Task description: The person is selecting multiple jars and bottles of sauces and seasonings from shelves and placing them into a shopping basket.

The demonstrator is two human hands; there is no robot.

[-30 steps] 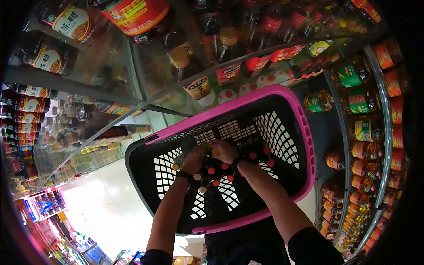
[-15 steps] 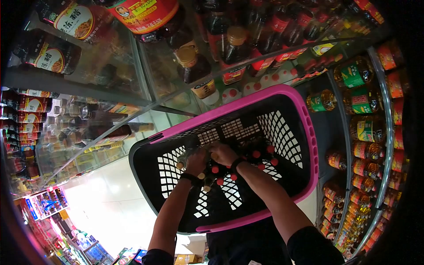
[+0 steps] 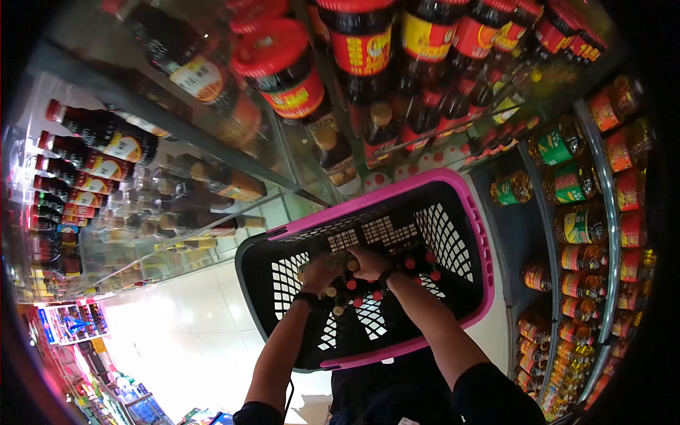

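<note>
Both hands reach down into a black shopping basket (image 3: 476,312) with a pink rim, among upright bottles. My right hand (image 3: 370,265) is closed around a bottle with a tan cap (image 3: 353,265). To its left, my left hand (image 3: 322,273) is closed at the neck of another bottle, mostly hidden by the fingers. Red-capped bottles (image 3: 358,302) stand below and to the right of the hands. A tan-capped bottle (image 3: 338,310) is nearest to me. The bottles' lower parts are hard to see in the dark basket.
Glass shelves with sauce jars (image 3: 283,71) and dark bottles (image 3: 106,142) rise ahead and on the left. On the right, a rack holds several oil bottles (image 3: 581,223). Pale tiled floor (image 3: 205,319) lies at the lower left.
The view has shifted, so the basket appears slightly lower and smaller, and more sauce jars show overhead. Both hands stay in the basket among the bottles.
</note>
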